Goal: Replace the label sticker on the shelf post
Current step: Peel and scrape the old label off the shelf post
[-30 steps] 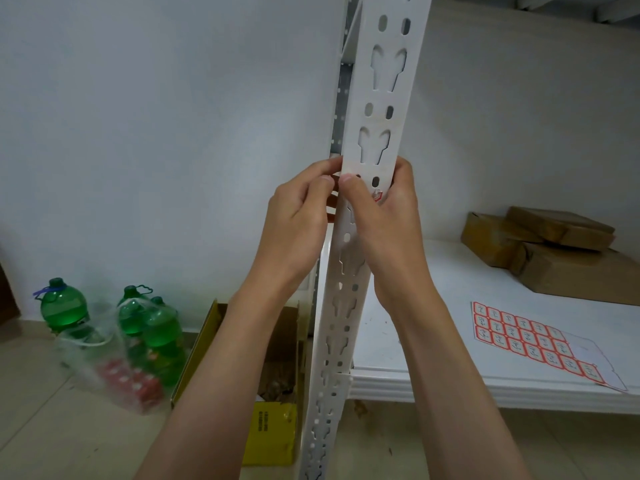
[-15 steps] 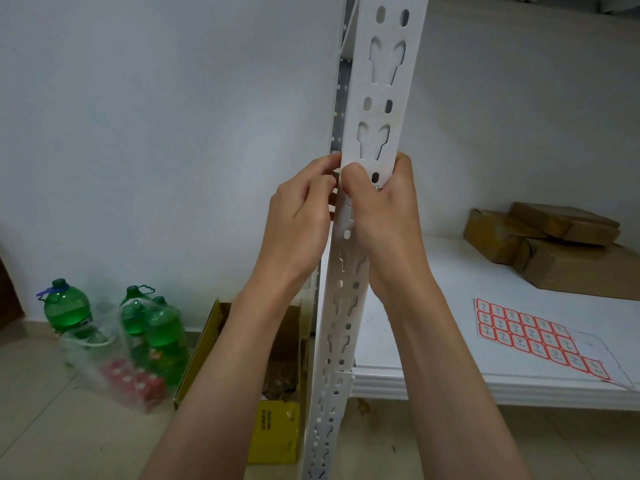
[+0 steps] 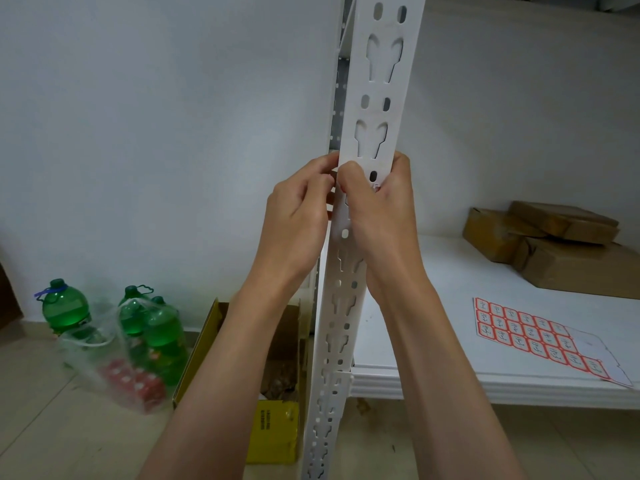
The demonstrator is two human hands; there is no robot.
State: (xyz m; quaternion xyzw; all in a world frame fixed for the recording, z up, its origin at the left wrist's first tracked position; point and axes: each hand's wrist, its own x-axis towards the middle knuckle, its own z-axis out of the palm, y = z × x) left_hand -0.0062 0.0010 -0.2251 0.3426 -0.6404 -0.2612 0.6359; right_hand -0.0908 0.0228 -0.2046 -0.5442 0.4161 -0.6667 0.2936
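Note:
A white slotted shelf post point(image 3: 375, 98) runs from top to bottom through the middle. My right hand point(image 3: 379, 216) wraps round the post from the right, its thumb pressed on the front face. A sliver of a red-edged label sticker point(image 3: 376, 187) peeks out beside that thumb. My left hand point(image 3: 298, 220) is at the post's left edge with curled fingers touching it by my right thumb. A sheet of red-bordered label stickers point(image 3: 530, 336) lies on the white shelf point(image 3: 450, 275) at the right.
Brown wrapped parcels point(image 3: 561, 244) are stacked at the back right of the shelf. On the floor at the left stand green bottles point(image 3: 64, 306) and a plastic bag point(image 3: 114, 362) holding more bottles. An open yellow cardboard box point(image 3: 273, 393) sits left of the post's foot.
Both hands have stayed at the same spot on the post; the view has shifted only slightly. My right thumb now covers more of the sticker.

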